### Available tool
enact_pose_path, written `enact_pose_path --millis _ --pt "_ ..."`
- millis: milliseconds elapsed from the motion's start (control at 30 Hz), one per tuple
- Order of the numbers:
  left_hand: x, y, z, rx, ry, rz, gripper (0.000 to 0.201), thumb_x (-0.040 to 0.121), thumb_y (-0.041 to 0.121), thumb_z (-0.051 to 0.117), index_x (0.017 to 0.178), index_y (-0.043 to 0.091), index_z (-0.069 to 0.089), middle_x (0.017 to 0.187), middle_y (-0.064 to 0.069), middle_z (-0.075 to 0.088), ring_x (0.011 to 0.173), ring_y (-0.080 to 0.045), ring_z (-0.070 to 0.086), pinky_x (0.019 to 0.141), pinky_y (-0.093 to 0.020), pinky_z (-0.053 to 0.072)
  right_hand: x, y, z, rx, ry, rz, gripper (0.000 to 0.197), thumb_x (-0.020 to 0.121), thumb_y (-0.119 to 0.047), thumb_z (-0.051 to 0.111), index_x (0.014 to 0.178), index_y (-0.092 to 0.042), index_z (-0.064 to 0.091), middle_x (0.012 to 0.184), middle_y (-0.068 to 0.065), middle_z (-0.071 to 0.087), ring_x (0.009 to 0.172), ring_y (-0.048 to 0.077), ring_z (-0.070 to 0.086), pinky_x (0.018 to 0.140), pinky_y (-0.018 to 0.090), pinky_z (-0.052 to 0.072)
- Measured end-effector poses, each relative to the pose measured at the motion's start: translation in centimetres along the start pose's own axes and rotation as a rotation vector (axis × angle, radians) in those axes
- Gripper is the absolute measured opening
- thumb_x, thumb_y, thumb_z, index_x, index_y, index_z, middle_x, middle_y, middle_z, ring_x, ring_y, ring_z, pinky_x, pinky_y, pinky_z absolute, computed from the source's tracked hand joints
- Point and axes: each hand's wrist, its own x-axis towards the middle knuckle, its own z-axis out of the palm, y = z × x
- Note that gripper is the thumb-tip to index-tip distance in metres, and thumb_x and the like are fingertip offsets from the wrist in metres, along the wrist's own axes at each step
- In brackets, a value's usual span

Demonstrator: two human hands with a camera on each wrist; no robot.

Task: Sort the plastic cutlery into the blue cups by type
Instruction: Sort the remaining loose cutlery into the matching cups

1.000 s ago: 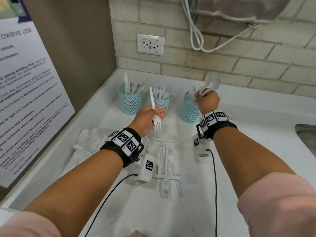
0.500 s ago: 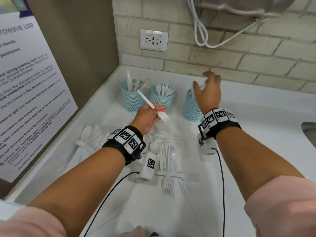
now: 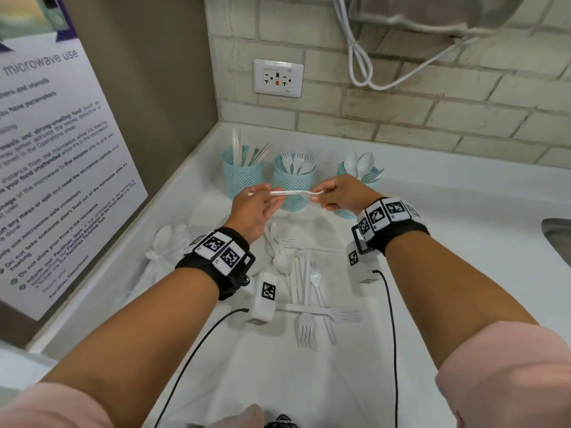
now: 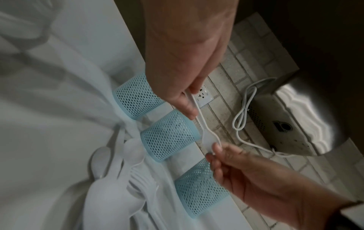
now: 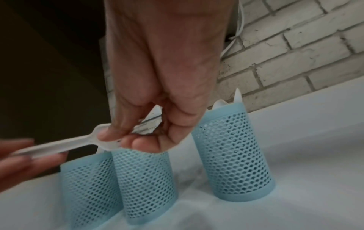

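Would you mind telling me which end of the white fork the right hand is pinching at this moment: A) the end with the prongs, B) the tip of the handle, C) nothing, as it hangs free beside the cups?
A: the right hand pinches the fork at its pronged end, while the left hand holds the handle end.

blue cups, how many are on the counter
3, in a row by the brick wall: left cup holding knives, middle cup holding forks, right cup holding spoons, partly hidden behind the right hand.
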Motion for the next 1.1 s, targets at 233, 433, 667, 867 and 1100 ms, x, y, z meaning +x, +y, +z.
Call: enact_pose_path --millis 233,433,667,867,1100 --pt "-0.3 -0.3 0.5 -0.097 -0.082 -0.018 0.022 0.092 -0.006 0.048 0.112 0.004 0.046 0.1 -0.015 0.064 0.092 -0.02 0.065 0.095 -0.028 0.047 1.2 -2.5 0.8 0.418 0.211 -0.103 0.014 0.089 -0.002 0.06 0.102 -0.007 0.056 0.079 0.009 0.062 0.054 0.009 0.063 0.059 0.018 0.057" --pt "-0.2 -0.4 -0.1 0.069 -0.051 -0.023 0.023 0.093 -0.002 0.051 0.115 0.004 0.051 0.099 -0.01 0.066 0.091 -0.017 0.064 0.088 -0.026 0.052 2.9 -3.9 0.3 0.085 0.619 -0.263 0.024 0.09 0.002 0.048 0.112 -0.007 0.055 0.084 0.007 0.063 0.065 0.005 0.063 0.057 0.014 0.051" --pt "1.0 -0.7 -2.3 0.403 0.188 -0.085 0.025 0.091 -0.002 0.05 0.113 0.009 0.056 0.085 -0.006 0.058 0.069 -0.011 0.051 0.068 -0.021 0.046 4.4 -4.7 -0.4 0.086 0.954 -0.427 0.02 0.094 -0.002 0.04 0.108 -0.006 0.054 0.088 -0.004 0.063 0.076 0.012 0.056 0.071 0.029 0.05" --pt "1.4 -1.4 -2.9 0.686 0.143 -0.202 0.034 0.089 -0.002 0.052 0.122 0.006 0.053 0.082 -0.006 0.051 0.065 -0.014 0.044 0.063 -0.023 0.039 5.6 -3.0 0.9 -0.187 0.849 -0.4 0.021 0.096 -0.014 0.043 0.105 -0.009 0.062 0.091 0.01 0.069 0.078 0.023 0.06 0.071 0.031 0.046" --pt "2.1 -2.4 -3.2 1.066 0.097 -0.225 0.02 0.084 0.014 0.062 0.094 0.001 0.051 0.087 -0.013 0.056 0.074 -0.023 0.056 0.066 -0.028 0.046 6.0 -1.7 1.6 -0.485 0.41 -0.296 0.034 0.097 -0.016 0.047 0.13 -0.01 0.055 0.13 0.011 0.059 0.118 0.026 0.055 0.1 0.025 0.036"
